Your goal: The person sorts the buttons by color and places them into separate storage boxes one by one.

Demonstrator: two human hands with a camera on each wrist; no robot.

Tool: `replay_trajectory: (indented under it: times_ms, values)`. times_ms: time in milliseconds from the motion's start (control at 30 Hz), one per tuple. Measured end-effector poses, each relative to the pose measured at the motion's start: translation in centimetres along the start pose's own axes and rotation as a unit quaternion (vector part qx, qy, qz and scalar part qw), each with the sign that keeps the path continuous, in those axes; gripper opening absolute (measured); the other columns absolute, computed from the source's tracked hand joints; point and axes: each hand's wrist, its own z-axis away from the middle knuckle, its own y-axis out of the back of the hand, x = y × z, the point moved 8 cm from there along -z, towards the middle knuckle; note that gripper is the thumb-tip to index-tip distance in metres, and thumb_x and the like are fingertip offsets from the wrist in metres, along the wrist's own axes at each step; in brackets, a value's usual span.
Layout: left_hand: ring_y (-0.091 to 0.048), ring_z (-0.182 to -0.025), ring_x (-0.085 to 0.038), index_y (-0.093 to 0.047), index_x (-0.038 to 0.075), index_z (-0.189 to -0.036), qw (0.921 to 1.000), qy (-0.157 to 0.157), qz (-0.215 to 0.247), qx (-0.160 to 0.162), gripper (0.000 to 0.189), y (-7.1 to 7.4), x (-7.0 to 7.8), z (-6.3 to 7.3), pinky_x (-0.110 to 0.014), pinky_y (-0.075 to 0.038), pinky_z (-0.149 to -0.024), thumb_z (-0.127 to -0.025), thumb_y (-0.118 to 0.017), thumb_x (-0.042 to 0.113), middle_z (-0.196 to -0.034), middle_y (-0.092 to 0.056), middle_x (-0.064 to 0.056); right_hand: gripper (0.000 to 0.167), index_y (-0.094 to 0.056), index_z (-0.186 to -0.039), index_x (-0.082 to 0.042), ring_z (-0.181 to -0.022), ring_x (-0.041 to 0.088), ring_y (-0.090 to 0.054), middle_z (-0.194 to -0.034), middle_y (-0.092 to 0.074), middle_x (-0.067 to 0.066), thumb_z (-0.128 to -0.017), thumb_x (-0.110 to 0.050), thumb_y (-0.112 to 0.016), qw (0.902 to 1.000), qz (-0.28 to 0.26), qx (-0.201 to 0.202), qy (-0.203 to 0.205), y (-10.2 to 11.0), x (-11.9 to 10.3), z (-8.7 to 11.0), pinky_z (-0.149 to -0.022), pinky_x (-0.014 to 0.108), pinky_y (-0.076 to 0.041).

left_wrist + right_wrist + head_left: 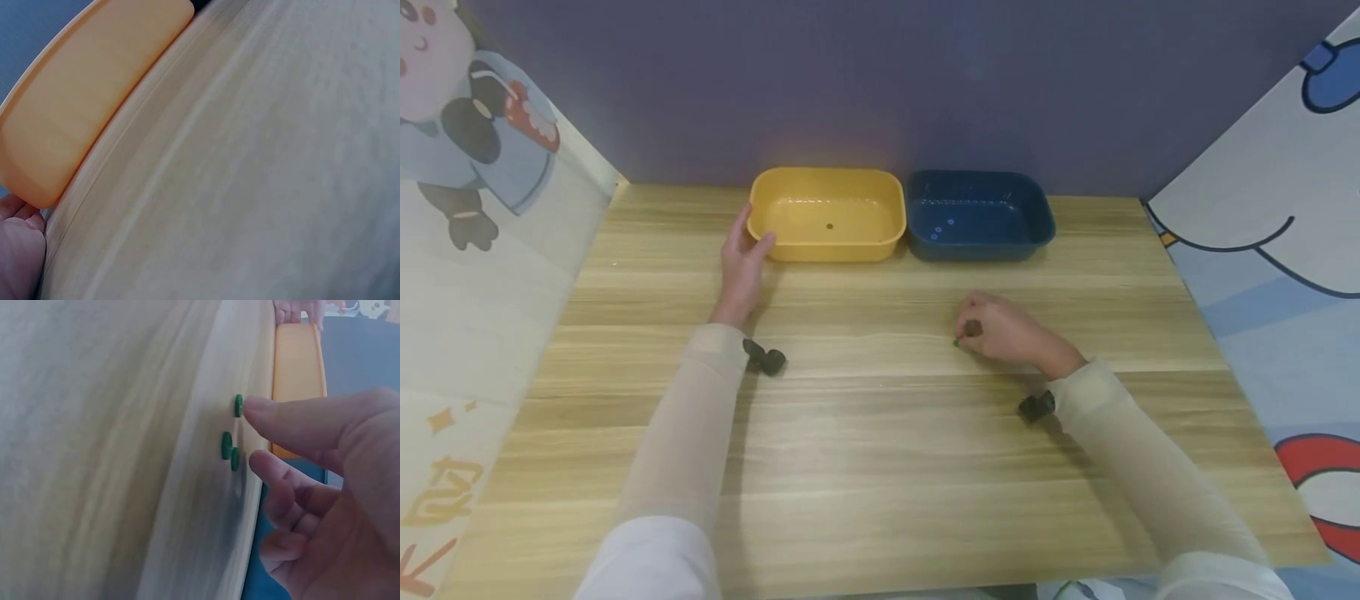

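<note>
My left hand [743,271] holds the left end of a yellow plastic bin [827,252], thumb at the front corner and fingers along the side. One small green piece [830,226] lies in that bin. Over the table to the right is my right hand [1000,332], thumb and index finger parted, the other fingers bent. Right by those fingertips, the right wrist view shows small green discs: an upper disc [239,405], a middle disc [226,445] and a lower disc [235,459]. Nothing shows gripped between thumb and index finger.
A dark blue bin [981,250] stands beside the yellow one, with several small light-blue rings [937,230] inside. Both stand along the purple back wall [880,83]. Patterned panels flank the wooden table [850,433]. Each wrist carries a small black camera [766,358].
</note>
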Motion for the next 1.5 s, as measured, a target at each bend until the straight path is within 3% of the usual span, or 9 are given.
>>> replay_trajectory:
  times_ms: [233,467,633,800,1033,1333,1500]
  values:
    - [-0.035,-0.146,-0.026,-0.033,0.013,-0.157,0.9999,-0.006,0.010,-0.007,0.067,-0.5,0.0,-0.2,-0.021,-0.036,-0.112,-0.098,-0.061,0.001,-0.163,-0.031,-0.011,0.005,-0.074,-0.088,-0.015,-0.096,0.023,-0.060,-0.106,-0.060,0.003,-0.086,-0.013,-0.079,0.9998,0.018,-0.004,0.000,-0.3,-0.5,0.4,-0.084,0.043,-0.051]
    - [-0.034,-0.147,-0.027,-0.032,0.014,-0.158,0.9992,0.001,0.040,-0.002,0.068,-0.1,-0.5,-0.3,-0.022,-0.036,-0.112,-0.097,-0.061,-0.001,-0.162,-0.030,-0.014,0.003,-0.075,-0.090,-0.012,-0.100,0.025,-0.062,-0.108,-0.061,0.005,-0.088,-0.012,-0.077,0.9980,0.058,-0.004,0.024,-0.5,-1.3,0.0,-0.089,0.045,-0.053]
    - [-0.034,-0.147,-0.024,-0.032,0.014,-0.158,0.9992,0.005,0.040,-0.004,0.069,0.2,-0.7,-0.1,-0.022,-0.036,-0.113,-0.098,-0.061,0.000,-0.163,-0.030,-0.010,0.003,-0.074,-0.090,-0.013,-0.100,0.025,-0.062,-0.108,-0.061,0.005,-0.089,-0.013,-0.077,0.9978,0.064,-0.013,0.016,-0.7,-1.3,-0.1,-0.089,0.044,-0.053]
    - [-0.033,-0.147,-0.021,-0.031,0.013,-0.158,0.9989,0.006,0.046,0.001,0.068,0.4,-0.2,0.4,-0.021,-0.034,-0.114,-0.098,-0.060,-0.001,-0.163,-0.030,-0.007,0.006,-0.073,-0.093,-0.010,-0.098,0.023,-0.062,-0.106,-0.060,0.003,-0.089,-0.014,-0.075,0.9980,0.059,-0.021,0.002,-0.8,-1.3,-0.3,-0.090,0.043,-0.052]
    - [-0.034,-0.147,-0.025,-0.030,0.007,-0.158,0.9986,0.014,0.049,-0.010,0.069,-0.6,1.2,1.1,-0.022,-0.035,-0.113,-0.097,-0.061,-0.003,-0.163,-0.030,-0.012,0.007,-0.069,-0.086,-0.015,-0.090,0.021,-0.059,-0.098,-0.062,0.000,-0.088,-0.011,-0.076,0.9984,0.049,-0.020,-0.020,-0.8,-0.9,-0.1,-0.084,0.042,-0.050]
    - [-0.032,-0.147,-0.026,-0.030,0.008,-0.158,0.9991,0.012,0.038,-0.013,0.068,-0.7,1.6,1.5,-0.022,-0.035,-0.113,-0.098,-0.061,0.000,-0.163,-0.030,-0.011,0.018,-0.062,-0.080,-0.019,-0.081,0.018,-0.055,-0.089,-0.060,-0.004,-0.087,-0.009,-0.075,0.9990,0.043,-0.011,-0.009,-0.9,-0.8,-0.2,-0.078,0.039,-0.048]
    - [-0.032,-0.148,-0.027,-0.030,0.008,-0.158,0.9995,0.008,0.026,-0.014,0.069,-0.7,1.6,1.3,-0.022,-0.035,-0.113,-0.097,-0.062,0.000,-0.163,-0.028,-0.012,0.014,-0.064,-0.082,-0.019,-0.081,0.017,-0.057,-0.088,-0.064,-0.005,-0.089,-0.009,-0.072,0.9991,0.043,-0.007,-0.002,-0.8,-1.0,-0.4,-0.080,0.040,-0.049]
